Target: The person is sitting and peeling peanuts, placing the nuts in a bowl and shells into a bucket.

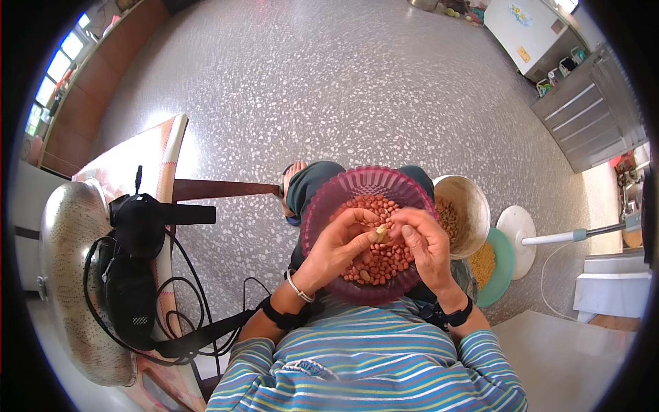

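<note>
A purple translucent bowl with a scalloped rim (316, 206) rests on my lap, holding many shelled reddish peanuts (378, 265). Above these kernels, my left hand (342, 244) pinches a pale peanut shell (381, 233) between thumb and fingers. My right hand (427, 244) is close to the shell's right side, its fingers bent and blurred by motion. Whether anything sits in the right fingers is unclear. A lone unshelled peanut (365, 275) lies among the kernels near the bowl's front.
Right of my knee stands a pale bucket (471, 216) with brown shell-like pieces inside. Beside it, a green basin (503, 275) holds yellow grains, near a white round stand base (515, 226). On the left table (165, 154) are a domed metal cover (72, 268) and black cabled gear (136, 226).
</note>
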Action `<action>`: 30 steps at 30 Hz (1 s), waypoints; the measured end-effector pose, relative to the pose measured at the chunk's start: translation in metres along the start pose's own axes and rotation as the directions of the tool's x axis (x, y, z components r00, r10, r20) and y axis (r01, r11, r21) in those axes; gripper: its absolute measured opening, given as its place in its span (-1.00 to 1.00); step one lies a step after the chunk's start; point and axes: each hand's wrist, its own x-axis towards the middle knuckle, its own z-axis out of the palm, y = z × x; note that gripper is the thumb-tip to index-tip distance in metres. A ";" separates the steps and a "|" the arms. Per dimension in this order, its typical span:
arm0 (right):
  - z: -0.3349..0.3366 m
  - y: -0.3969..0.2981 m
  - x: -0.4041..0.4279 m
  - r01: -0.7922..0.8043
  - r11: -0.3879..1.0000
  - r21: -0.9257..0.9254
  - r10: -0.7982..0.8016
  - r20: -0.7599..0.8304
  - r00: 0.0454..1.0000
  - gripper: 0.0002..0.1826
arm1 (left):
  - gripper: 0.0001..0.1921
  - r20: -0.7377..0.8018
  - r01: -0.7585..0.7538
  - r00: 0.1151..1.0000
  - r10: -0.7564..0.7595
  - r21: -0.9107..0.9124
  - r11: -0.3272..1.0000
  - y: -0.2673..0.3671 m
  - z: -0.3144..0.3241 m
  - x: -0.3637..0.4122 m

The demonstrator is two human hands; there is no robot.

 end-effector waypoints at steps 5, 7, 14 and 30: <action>0.006 0.009 0.015 -0.092 0.996 0.023 0.089 0.106 0.990 -0.75 | -0.70 -0.012 -0.179 0.983 0.184 0.165 0.970 0.004 0.005 0.005; 0.004 0.010 0.016 -0.382 0.874 0.299 0.339 0.187 0.922 -0.76 | -0.69 -0.018 -0.176 0.982 0.185 0.232 0.956 0.006 0.003 0.006; 0.008 0.017 0.016 -0.536 0.662 0.523 0.459 0.282 0.842 -0.76 | -0.67 0.022 -0.289 0.945 0.326 0.520 0.804 0.004 0.000 0.005; 0.010 0.008 0.012 -0.489 0.789 0.372 0.407 0.280 0.870 -0.83 | -0.67 -0.003 -0.287 0.923 0.385 0.663 0.692 0.004 0.005 -0.002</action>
